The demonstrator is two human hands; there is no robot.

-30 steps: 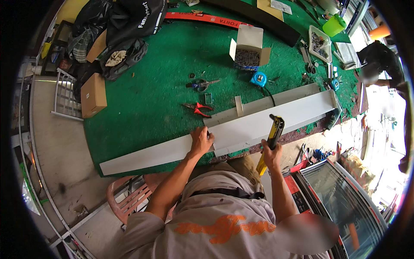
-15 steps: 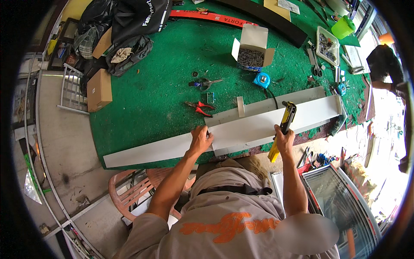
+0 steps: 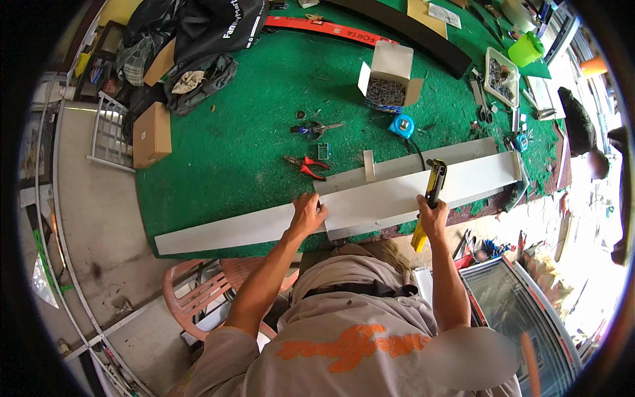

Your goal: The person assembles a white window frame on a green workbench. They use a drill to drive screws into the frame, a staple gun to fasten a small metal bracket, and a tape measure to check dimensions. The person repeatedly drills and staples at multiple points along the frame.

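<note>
Across the near edge of the green table lies a long white strip [image 3: 231,228], overlapping a wider pale panel [image 3: 476,149] with folded edges. My left hand [image 3: 308,215] rests on the strip near its middle, fingers curled; a small dark thing shows at the fingertips, too small to name. My right hand [image 3: 433,217] is wrapped round a long yellow-and-black hand tool [image 3: 435,182], held upright over the right part of the strip. Its exact kind is unclear. A short pale piece [image 3: 369,165] stands on the panel behind the strip.
Beyond the strip lie red-handled pliers [image 3: 307,167], scissors [image 3: 317,130], a blue tape measure [image 3: 401,126] and an open box [image 3: 390,63] of nails or screws. Black bags [image 3: 218,26] and a cardboard box [image 3: 152,134] sit at left. A chair [image 3: 195,291] stands below the near edge.
My right hand and the yellow-and-black tool have shifted slightly left and down. My left hand stays in place on the strip. At the far right, a person has moved.
</note>
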